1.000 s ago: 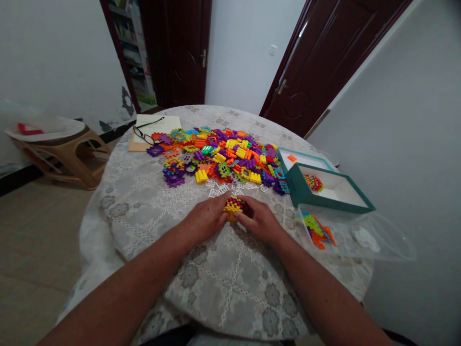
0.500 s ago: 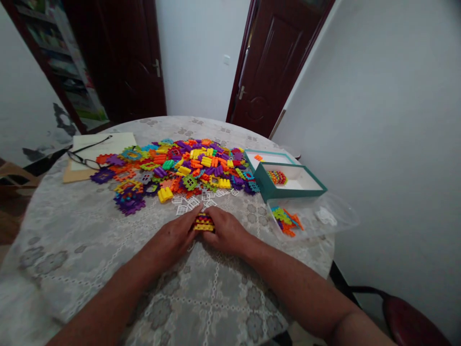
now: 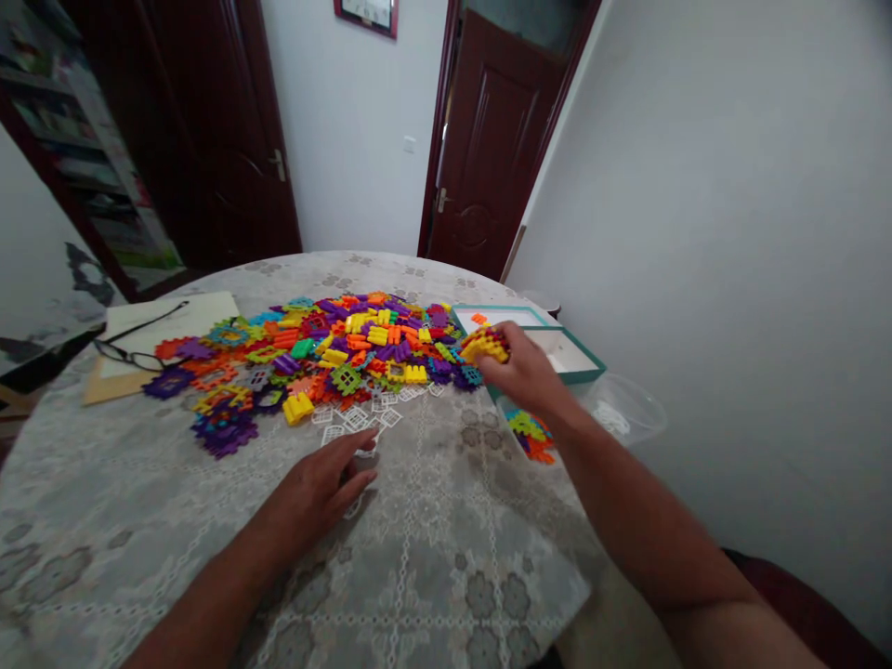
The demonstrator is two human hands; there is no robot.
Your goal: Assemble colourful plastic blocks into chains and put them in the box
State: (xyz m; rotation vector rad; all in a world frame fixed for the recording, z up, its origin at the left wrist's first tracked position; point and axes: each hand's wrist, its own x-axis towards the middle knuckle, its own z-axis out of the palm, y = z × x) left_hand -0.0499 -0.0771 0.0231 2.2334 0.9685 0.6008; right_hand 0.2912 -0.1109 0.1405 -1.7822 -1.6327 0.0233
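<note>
My right hand (image 3: 522, 367) is closed around a stack of plastic building pieces (image 3: 486, 346), yellow with red and purple layers. It holds the stack in the air, in front of the green box (image 3: 583, 351), and hides part of that box. On the near side of the table my left hand (image 3: 331, 478) rests with thumb and fingers apart, nothing between them. Just beyond its fingertips lie several white lattice window pieces (image 3: 357, 418). A heap of bright plastic building pieces (image 3: 369, 339) spreads across the middle of the table.
A clear plastic tray (image 3: 645, 409) with white pieces and some coloured pieces (image 3: 530, 432) lies at the right, below the box. The white-lined lid (image 3: 502, 316) sits behind. Glasses (image 3: 132, 353) rest on papers (image 3: 202, 311) at the left. A patterned cloth covers the round table (image 3: 418, 576).
Both hands held the stack together before. My right hand has carried it up and right towards the green box, while my left hand has let go and opened. The camera view has shifted.
</note>
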